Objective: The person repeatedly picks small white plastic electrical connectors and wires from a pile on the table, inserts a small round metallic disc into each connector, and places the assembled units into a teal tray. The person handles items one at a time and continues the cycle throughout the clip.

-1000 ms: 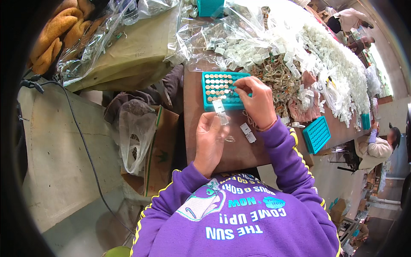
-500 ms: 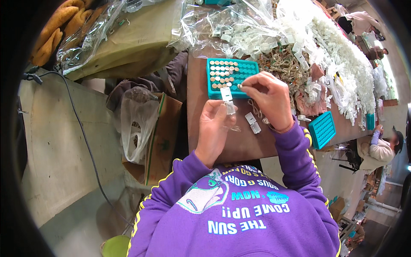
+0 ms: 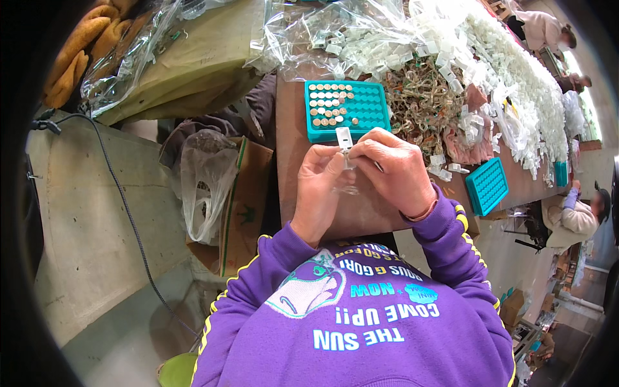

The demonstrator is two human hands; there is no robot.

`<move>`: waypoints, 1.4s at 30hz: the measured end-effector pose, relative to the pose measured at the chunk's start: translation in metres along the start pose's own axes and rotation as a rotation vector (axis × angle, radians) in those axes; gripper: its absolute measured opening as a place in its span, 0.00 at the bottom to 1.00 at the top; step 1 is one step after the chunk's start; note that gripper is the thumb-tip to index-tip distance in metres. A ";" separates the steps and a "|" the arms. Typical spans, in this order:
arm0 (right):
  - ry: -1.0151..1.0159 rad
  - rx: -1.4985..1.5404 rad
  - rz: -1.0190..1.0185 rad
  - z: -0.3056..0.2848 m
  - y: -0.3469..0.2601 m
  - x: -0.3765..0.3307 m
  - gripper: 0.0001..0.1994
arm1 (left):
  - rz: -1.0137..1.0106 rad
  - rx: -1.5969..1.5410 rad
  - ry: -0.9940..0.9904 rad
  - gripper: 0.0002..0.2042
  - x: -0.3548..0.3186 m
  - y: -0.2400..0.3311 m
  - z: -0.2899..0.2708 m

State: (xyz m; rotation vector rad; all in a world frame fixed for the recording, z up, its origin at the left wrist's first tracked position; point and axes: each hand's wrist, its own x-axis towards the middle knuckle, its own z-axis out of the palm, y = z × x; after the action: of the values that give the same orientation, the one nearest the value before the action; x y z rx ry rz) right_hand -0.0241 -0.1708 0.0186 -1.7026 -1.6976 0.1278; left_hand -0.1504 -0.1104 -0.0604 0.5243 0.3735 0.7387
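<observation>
My left hand [image 3: 317, 187] pinches a small white plastic case [image 3: 344, 138] with a clear flap at its lower end. My right hand [image 3: 398, 171] meets it there, thumb and fingers pressed together against the case's lower part. What sits between those fingertips is hidden. Just beyond both hands lies a teal tray [image 3: 316, 136] of round pockets. Small round metallic discs [image 3: 330, 103] fill several rows on its left side, and one stands apart toward the near edge.
A second teal tray [image 3: 487, 187] rests at the table's right edge. Tangled cords [image 3: 422, 97] and a large heap of clear-white cases [image 3: 535, 109] cover the far right. Left of the table stand a cardboard box [image 3: 248, 200] and a plastic bag [image 3: 206, 174]. A co-worker [image 3: 570, 222] sits at right.
My right hand, which held a small disc over the tray, has come down and left to the case in my left hand. The disc is now out of sight.
</observation>
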 end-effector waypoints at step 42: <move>0.142 -0.167 0.013 0.018 0.047 0.021 0.09 | -0.046 -0.100 -0.020 0.07 0.001 0.004 0.001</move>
State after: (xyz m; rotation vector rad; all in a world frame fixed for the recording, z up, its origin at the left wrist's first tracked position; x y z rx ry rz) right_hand 0.0080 -0.1389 -0.0120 -1.7992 -1.6301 -0.1294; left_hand -0.1515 -0.1078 -0.0573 0.4274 0.3276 0.7032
